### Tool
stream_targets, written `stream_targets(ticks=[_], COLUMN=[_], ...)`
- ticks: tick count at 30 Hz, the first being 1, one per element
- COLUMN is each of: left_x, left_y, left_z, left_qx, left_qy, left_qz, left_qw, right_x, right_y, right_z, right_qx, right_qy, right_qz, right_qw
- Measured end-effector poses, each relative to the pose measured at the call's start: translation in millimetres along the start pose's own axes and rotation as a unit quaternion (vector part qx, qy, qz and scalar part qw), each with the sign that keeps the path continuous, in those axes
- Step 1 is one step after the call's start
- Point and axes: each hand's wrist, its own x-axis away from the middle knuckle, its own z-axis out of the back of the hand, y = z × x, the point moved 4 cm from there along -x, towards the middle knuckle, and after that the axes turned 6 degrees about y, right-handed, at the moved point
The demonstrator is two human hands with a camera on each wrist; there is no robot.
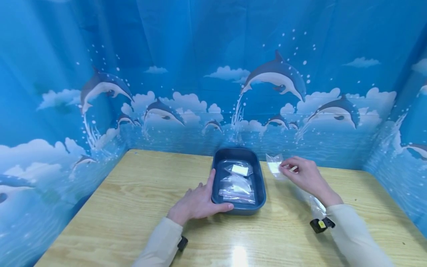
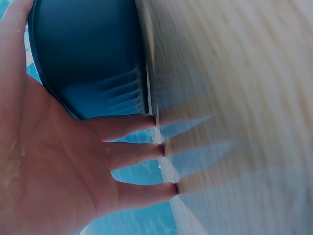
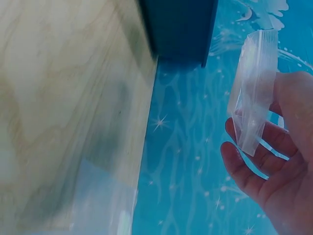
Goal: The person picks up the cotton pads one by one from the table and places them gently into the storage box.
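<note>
Currently in right hand [image 1: 308,178]: clear bag [image 1: 273,167], pinched between thumb and fingertips, just beside the bin's far-right corner but apart from it
Left hand [image 1: 197,202]: spread and uncurled at the bin's left edge, thumb over the near-left corner
Bin [image 1: 245,211]: near the table [image 1: 150,185]'s far edge, bags [image 1: 237,185] lying inside
Loose plastic [image 1: 317,208]: partly hidden beneath right forearm [image 1: 358,235]
Handling: probably best to pinch lightly, hold the bag flat, brace the bin, avoid snagging the rim

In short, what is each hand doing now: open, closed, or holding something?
Left hand: open, touching the blue bin.
Right hand: holding a clear plastic bag.
</note>
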Motion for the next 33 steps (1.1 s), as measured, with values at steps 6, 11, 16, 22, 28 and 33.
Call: stream_targets(ticks=[6, 11, 16, 22, 28, 33], left_x=[0.6, 0.9, 0.9, 0.5, 0.3, -0.1], left_y=[-0.2, 0.1, 0.6, 0.0, 0.3, 0.8], left_z=[0.5, 0.9, 0.9, 0.7, 0.5, 0.5], left_qx=[0.000, 0.000, 0.002, 0.001, 0.001, -0.001], left_qy=[0.000, 0.000, -0.001, -0.001, -0.003, -0.005], left_qz=[-0.002, 0.000, 0.000, 0.001, 0.003, 0.005], left_qw=[1.0000, 1.0000, 1.0000, 1.0000, 1.0000, 1.0000], right_x=[-6.5, -11.6, -14.3, -16.5, -19.3, -22.6], right_y=[-11.2, -19.4, -24.8, -33.1, -41.1, -45.6], right_z=[-5.1, -10.2, -16.8, -24.2, -30.4, -35.4], right_qx=[-0.012, -0.030, -0.039, -0.050, -0.055, -0.057], right_qy=[0.014, 0.025, 0.026, 0.021, 0.013, 0.012], right_qz=[0.007, 0.020, 0.029, 0.039, 0.042, 0.051], right_qw=[1.000, 0.999, 0.998, 0.998, 0.998, 0.997])
